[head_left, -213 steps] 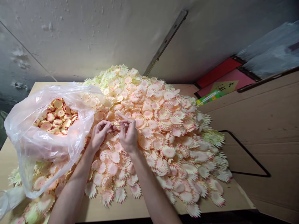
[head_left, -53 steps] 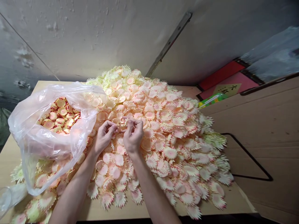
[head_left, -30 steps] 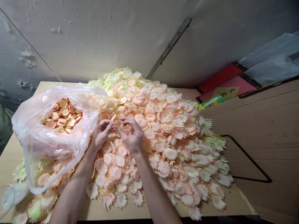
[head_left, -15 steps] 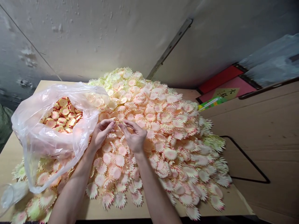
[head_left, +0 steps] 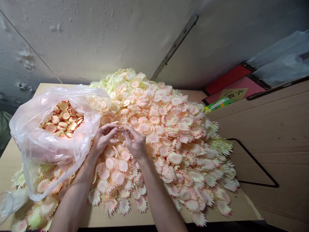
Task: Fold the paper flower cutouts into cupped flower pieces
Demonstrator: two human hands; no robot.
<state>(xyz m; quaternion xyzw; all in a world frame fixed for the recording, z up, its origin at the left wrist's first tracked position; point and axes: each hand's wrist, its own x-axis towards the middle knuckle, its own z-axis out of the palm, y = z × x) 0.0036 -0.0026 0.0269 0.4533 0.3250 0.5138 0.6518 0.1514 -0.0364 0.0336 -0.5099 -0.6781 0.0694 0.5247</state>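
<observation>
Above the middle of a large heap of pale pink and cream artificial flower pieces (head_left: 154,129), both my hands meet fingertip to fingertip. My left hand (head_left: 105,137) is closed in a pinch, thumb against fingers. Facing it, my right hand (head_left: 135,141) also pinches, its thumb and forefinger drawn together. A small yellowish flower piece (head_left: 120,128) shows between the fingertips, mostly covered by them. Left of my hands stands an open clear plastic bag (head_left: 31,141) holding smaller, red-edged flower pieces (head_left: 63,117).
The heap covers much of a wooden table (head_left: 116,219), against a grey wall (head_left: 96,42). At the right are a cardboard sheet (head_left: 277,145), a bent black metal rod (head_left: 257,161) and red boxes (head_left: 229,79). A clear plastic cup (head_left: 8,206) lies at the lower left.
My right hand has moved a little left, closing the gap to my left hand, and its fingers are drawn closer together. The view has shifted slightly.
</observation>
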